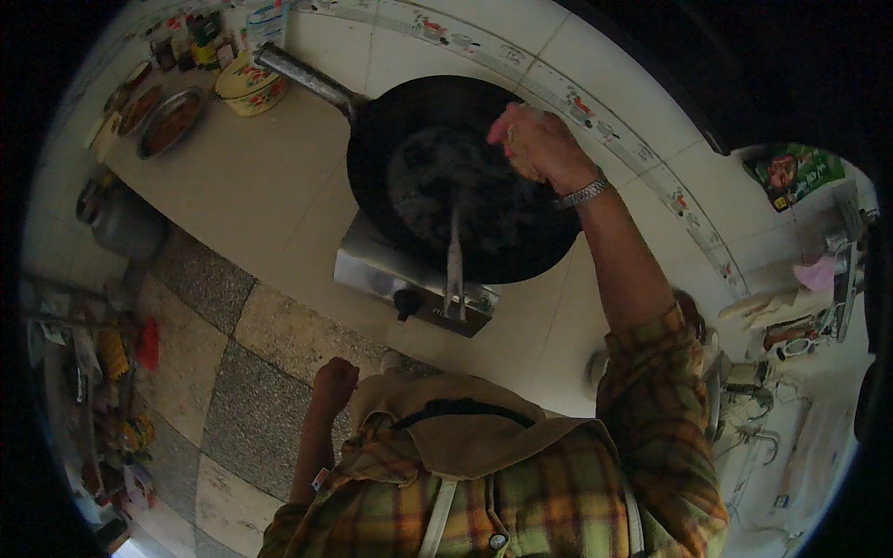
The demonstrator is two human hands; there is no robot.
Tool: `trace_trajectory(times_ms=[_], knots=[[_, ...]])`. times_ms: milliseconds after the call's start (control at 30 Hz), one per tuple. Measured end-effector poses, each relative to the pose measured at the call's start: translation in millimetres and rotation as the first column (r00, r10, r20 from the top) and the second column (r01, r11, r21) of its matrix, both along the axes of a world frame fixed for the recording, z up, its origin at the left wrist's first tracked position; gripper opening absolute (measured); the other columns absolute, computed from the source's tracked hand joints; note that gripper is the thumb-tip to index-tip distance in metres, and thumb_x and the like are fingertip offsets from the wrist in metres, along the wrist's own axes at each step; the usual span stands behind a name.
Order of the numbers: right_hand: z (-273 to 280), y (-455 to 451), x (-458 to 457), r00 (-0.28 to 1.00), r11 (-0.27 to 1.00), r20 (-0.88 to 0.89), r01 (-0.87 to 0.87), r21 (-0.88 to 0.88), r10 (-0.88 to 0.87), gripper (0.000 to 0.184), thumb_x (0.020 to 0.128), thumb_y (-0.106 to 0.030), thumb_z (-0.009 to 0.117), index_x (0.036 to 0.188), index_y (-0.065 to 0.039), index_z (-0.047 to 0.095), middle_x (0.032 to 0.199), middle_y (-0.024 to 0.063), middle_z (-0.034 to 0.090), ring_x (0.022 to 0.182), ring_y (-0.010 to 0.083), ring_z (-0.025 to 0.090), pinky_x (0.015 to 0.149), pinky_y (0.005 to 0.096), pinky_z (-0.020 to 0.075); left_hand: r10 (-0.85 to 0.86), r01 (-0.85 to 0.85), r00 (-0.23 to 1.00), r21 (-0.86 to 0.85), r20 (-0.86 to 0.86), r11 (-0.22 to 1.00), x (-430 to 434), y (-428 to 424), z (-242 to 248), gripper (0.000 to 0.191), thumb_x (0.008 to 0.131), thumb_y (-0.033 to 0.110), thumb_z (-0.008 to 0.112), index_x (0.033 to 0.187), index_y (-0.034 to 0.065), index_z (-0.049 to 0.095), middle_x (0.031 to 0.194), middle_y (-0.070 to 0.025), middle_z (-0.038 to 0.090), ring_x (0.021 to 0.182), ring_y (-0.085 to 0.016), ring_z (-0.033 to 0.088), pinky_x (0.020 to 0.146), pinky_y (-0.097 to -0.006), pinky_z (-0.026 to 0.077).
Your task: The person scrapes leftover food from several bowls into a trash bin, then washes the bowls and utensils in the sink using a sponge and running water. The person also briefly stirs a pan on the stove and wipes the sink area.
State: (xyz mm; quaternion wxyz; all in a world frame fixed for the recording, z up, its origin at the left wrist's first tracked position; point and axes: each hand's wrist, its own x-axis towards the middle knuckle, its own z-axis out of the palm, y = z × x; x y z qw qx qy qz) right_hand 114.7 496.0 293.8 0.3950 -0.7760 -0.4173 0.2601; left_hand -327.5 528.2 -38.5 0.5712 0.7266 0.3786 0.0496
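Note:
A black wok (373,181) with a long handle sits on a steel single-burner gas stove (377,254). Pale liquid (432,167) in its bottom looks bubbling or steamy. Over the front rim leans a metal utensil (455,258), whose lower end is hidden in the liquid. My right hand (548,143), with a metal watch band at the wrist, is above the wok's far right side. Its fingers close around a small pinkish and tan thing (516,150), too blurred to identify. My left hand (337,383) hangs by my side, fingers curled, with nothing visible in it.
Left along the counter stand a flowered enamel pot (251,87), an oval metal dish (171,122) of reddish food and several bottles (202,42). A gas cylinder (125,220) stands beyond the counter's left edge. A faucet (764,439) is at right.

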Motion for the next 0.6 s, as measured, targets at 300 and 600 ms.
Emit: trace_trajectory(times_ms=[300, 600], knots=[[-53, -5, -15, 0.563, 0.948, 0.768, -0.104, -0.300, 0.305, 0.056, 0.081, -0.028, 0.073, 0.128, -0.003, 0.056, 0.077, 0.0127, 0.061, 0.067, 0.0245, 0.061, 0.069, 0.0331, 0.0527, -0.417, 0.403, 0.904, 0.517, -0.096, 0.755, 6, 12, -27, 0.018, 0.078, 0.014, 0.072, 0.082, 0.0007, 0.061, 0.081, -0.0140, 0.065, 0.074, -0.029, 0.067, 0.064, -0.0425, 0.054], [-26, -6, -15, 0.915, 0.955, -0.390, 0.013, 0.296, 0.108, 0.038, 0.089, -0.027, 0.065, 0.121, -0.006, 0.058, 0.081, 0.0047, 0.067, 0.070, 0.0174, 0.065, 0.059, 0.0350, 0.0521, -0.622, 0.805, 0.551, 0.552, -0.556, 0.220, 28, 12, -15, 0.014, 0.085, 0.019, 0.068, 0.088, 0.0054, 0.069, 0.084, -0.0129, 0.068, 0.082, -0.029, 0.067, 0.072, -0.0432, 0.054]])
